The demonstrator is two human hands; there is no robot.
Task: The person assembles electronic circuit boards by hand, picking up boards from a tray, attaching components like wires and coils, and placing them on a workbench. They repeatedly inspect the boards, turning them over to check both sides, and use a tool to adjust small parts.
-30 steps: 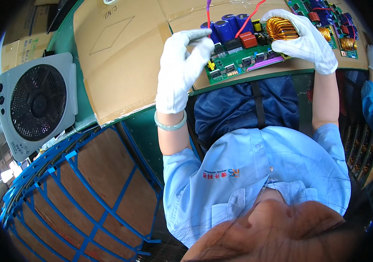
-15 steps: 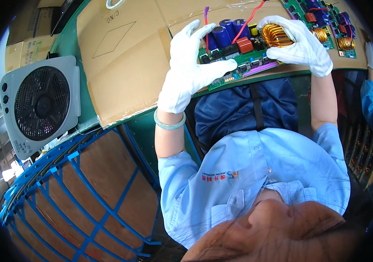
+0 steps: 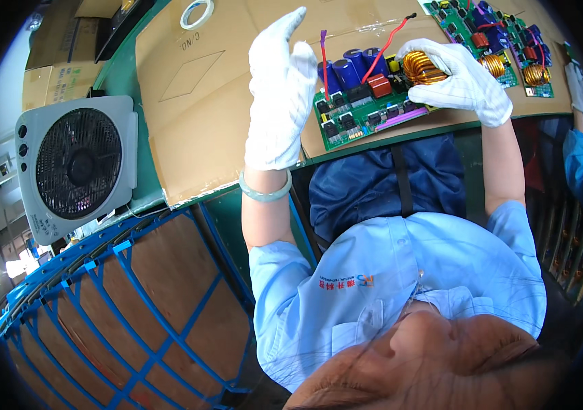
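Note:
A green circuit board point(image 3: 365, 113) lies near the table's front edge. It carries blue capacitors point(image 3: 348, 71), a red block point(image 3: 379, 85), a purple strip point(image 3: 402, 117) and a red wire point(image 3: 385, 49) that stands up. At its right end sits a copper-wound ring coil point(image 3: 421, 67). My right hand point(image 3: 472, 85), in a white glove, is closed round this coil, thumb on the near side and fingers on the far side. My left hand point(image 3: 279, 96), gloved too, is held just left of the board, thumb and fingers apart, with nothing in it.
Two similar boards, one circuit board point(image 3: 456, 31) and another point(image 3: 540, 89), lie at the far right. Cardboard point(image 3: 202, 137) covers the table, with a white tape roll point(image 3: 185, 24) at its back left. A grey fan point(image 3: 79, 167) stands left. Another person's gloved hand point(image 3: 577, 89) shows at the right.
My left hand has let go of the board's left end and moved a little left, turning upward. My right hand stays on the coil. The whole view has shifted slightly.

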